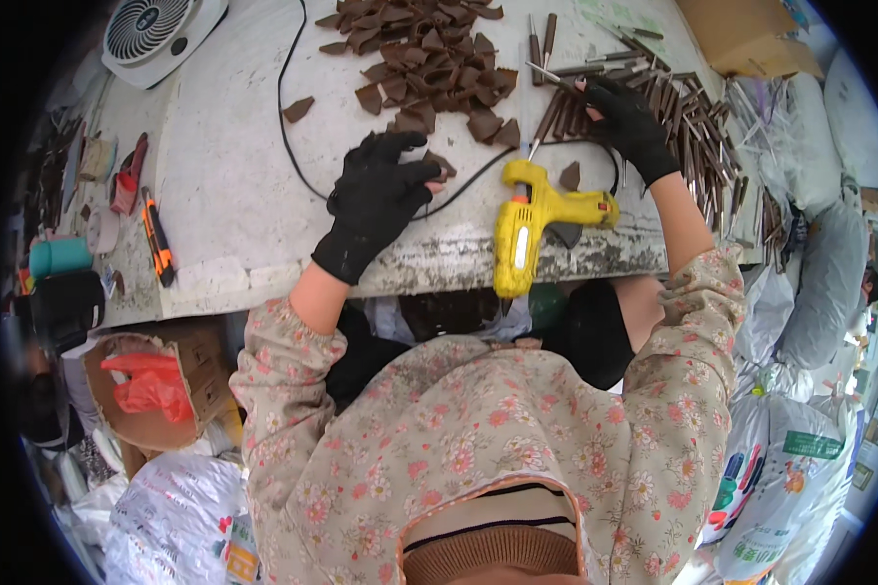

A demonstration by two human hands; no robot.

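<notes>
My left hand (379,185), in a black glove with bare fingertips, is closed on a small curved brown piece (441,166) between thumb and fingers. Similar brown pieces (429,58) lie heaped just beyond it. My right hand (629,127), gloved the same way, pinches a slim rod whose pale metal tip (544,71) points left; its other end is hidden by the hand. Under and around that hand lie many brown rods with metal ends (688,136). A yellow hot glue gun (546,216) rests near the table's front edge between my hands, its nozzle pointing away from me.
A black cord (285,117) loops across the white table (224,146). An orange and black utility knife (156,239) and a white fan (156,34) are on the left. An open cardboard box (146,390) stands below left; filled plastic bags (785,458) crowd the right.
</notes>
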